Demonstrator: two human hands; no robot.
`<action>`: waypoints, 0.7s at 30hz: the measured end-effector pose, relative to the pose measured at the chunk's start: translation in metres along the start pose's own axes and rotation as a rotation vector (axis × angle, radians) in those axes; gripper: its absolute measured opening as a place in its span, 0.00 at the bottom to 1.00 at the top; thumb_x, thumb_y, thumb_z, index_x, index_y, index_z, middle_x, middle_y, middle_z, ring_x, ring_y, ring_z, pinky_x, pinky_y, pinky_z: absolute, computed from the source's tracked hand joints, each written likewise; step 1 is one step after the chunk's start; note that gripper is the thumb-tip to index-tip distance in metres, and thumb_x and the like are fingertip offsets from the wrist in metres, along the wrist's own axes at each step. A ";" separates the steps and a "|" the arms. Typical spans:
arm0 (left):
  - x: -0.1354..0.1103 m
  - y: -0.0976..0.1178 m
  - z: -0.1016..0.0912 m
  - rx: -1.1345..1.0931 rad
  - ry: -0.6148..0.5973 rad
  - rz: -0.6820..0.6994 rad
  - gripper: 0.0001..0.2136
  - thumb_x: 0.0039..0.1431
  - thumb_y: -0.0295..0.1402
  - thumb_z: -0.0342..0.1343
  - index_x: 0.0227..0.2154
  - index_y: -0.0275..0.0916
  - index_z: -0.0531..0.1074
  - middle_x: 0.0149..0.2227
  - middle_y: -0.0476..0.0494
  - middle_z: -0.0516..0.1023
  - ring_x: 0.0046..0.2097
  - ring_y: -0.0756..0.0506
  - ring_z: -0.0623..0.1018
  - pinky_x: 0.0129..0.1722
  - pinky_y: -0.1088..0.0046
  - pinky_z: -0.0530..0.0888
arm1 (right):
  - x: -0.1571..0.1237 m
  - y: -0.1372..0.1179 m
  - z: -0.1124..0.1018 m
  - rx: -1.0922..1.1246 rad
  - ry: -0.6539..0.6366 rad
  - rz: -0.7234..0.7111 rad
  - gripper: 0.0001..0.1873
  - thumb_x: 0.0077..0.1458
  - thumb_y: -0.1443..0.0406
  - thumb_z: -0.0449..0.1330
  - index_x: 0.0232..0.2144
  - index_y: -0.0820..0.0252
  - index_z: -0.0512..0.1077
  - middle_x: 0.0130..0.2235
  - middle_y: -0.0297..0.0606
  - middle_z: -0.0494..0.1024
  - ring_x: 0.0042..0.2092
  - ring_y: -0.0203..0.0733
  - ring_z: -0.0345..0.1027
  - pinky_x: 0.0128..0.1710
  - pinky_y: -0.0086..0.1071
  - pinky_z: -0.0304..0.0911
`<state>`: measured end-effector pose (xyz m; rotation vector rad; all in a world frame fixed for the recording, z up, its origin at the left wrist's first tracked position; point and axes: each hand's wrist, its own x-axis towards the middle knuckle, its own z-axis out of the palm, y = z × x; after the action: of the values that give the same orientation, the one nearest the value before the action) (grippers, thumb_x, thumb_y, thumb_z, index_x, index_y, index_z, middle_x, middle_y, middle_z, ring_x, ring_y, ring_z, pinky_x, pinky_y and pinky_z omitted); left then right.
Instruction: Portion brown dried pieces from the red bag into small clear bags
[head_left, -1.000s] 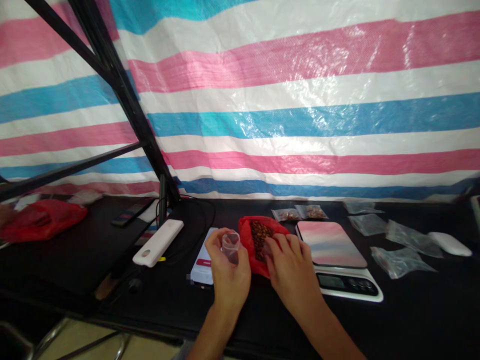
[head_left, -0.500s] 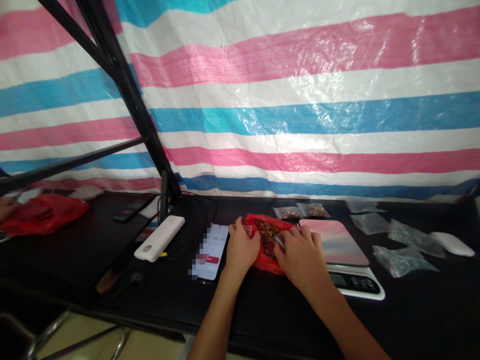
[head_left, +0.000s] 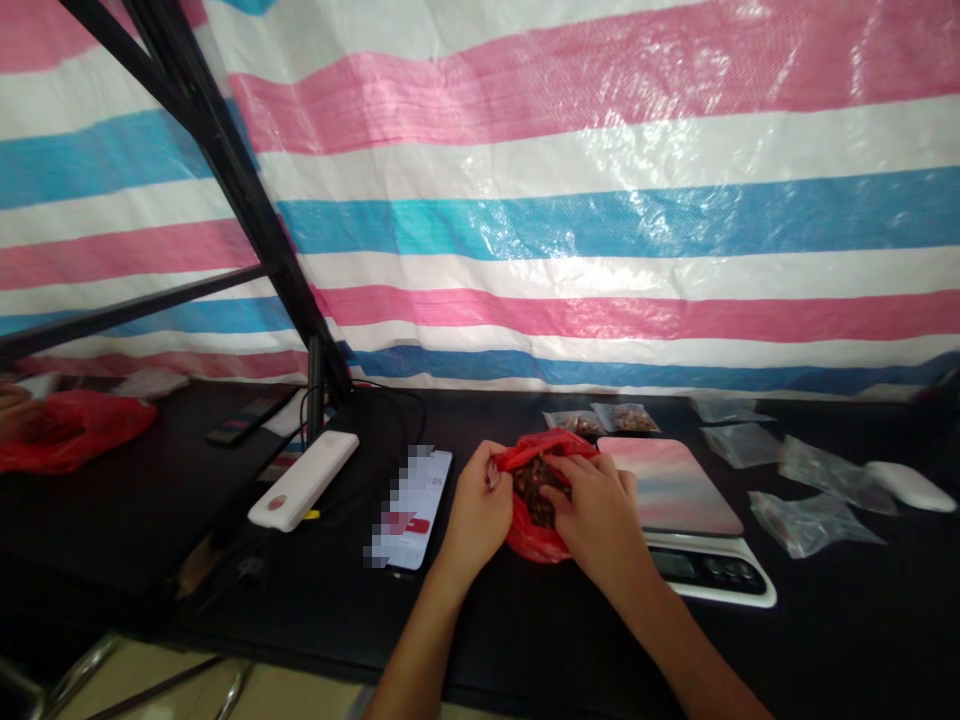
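A red plastic bag [head_left: 536, 545] lies open on the black table, with small brown, nut-like pieces [head_left: 536, 490] inside. At its left rim, my left hand [head_left: 478, 510] is closed on a small clear zip bag [head_left: 493, 473], of which only a corner shows beside the fingers. My right hand [head_left: 600, 510] reaches into the red bag's mouth from the right. Its thumb and fingers are apart over the brown pieces, and nothing visible is gripped between them. Just right of that hand stands a kitchen scale [head_left: 671, 485], its lower end showing a display and buttons.
Behind the red bag lie two filled zip bags [head_left: 626, 418]. Several flat clear bags [head_left: 814, 522] and a white mouse-shaped object [head_left: 911, 486] are at right. A phone [head_left: 412, 510] and a white power bank [head_left: 304, 482] lie left. Another red bag [head_left: 82, 430] and a person's hand appear far left.
My right hand has shifted its fingers within the red bag, and a greyish item seen by them earlier no longer shows. The bag's rim has bunched up. The camera view has shifted slightly.
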<state>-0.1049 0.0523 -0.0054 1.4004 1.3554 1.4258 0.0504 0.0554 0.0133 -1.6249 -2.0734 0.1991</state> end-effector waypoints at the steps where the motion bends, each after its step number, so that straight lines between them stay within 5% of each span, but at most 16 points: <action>1: 0.000 0.000 0.000 -0.021 0.015 -0.007 0.08 0.56 0.23 0.49 0.34 0.41 0.70 0.33 0.50 0.76 0.37 0.47 0.77 0.40 0.73 0.73 | -0.001 0.000 0.000 0.019 0.002 -0.013 0.17 0.59 0.70 0.61 0.49 0.57 0.80 0.50 0.42 0.83 0.51 0.55 0.67 0.49 0.47 0.55; 8: -0.001 0.001 0.000 -0.101 0.074 0.000 0.12 0.59 0.30 0.55 0.46 0.41 0.67 0.44 0.44 0.77 0.46 0.44 0.79 0.49 0.66 0.75 | -0.005 -0.003 0.000 0.167 -0.009 -0.050 0.19 0.57 0.70 0.62 0.50 0.52 0.81 0.45 0.39 0.84 0.50 0.51 0.70 0.50 0.46 0.56; 11: -0.007 0.005 -0.005 0.073 0.189 0.088 0.19 0.61 0.35 0.59 0.54 0.43 0.65 0.51 0.41 0.73 0.54 0.42 0.76 0.58 0.59 0.70 | -0.004 0.000 0.000 0.206 0.015 0.013 0.18 0.57 0.66 0.63 0.50 0.51 0.81 0.45 0.40 0.84 0.49 0.51 0.71 0.51 0.47 0.57; 15: -0.016 0.007 -0.013 0.336 0.326 0.197 0.24 0.61 0.38 0.62 0.58 0.43 0.63 0.51 0.41 0.71 0.55 0.39 0.73 0.58 0.55 0.69 | -0.002 0.004 -0.005 0.259 0.041 0.055 0.17 0.57 0.63 0.64 0.49 0.51 0.80 0.47 0.40 0.84 0.50 0.53 0.71 0.52 0.50 0.58; 21: -0.022 0.015 -0.018 0.525 0.227 0.282 0.22 0.63 0.32 0.61 0.59 0.45 0.66 0.45 0.43 0.76 0.49 0.40 0.76 0.54 0.57 0.71 | -0.004 0.001 -0.019 0.447 0.142 -0.108 0.18 0.58 0.61 0.62 0.51 0.50 0.79 0.50 0.39 0.83 0.52 0.52 0.69 0.56 0.51 0.62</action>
<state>-0.1166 0.0245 0.0068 1.8669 1.8291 1.5058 0.0604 0.0487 0.0283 -1.2191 -1.8391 0.4595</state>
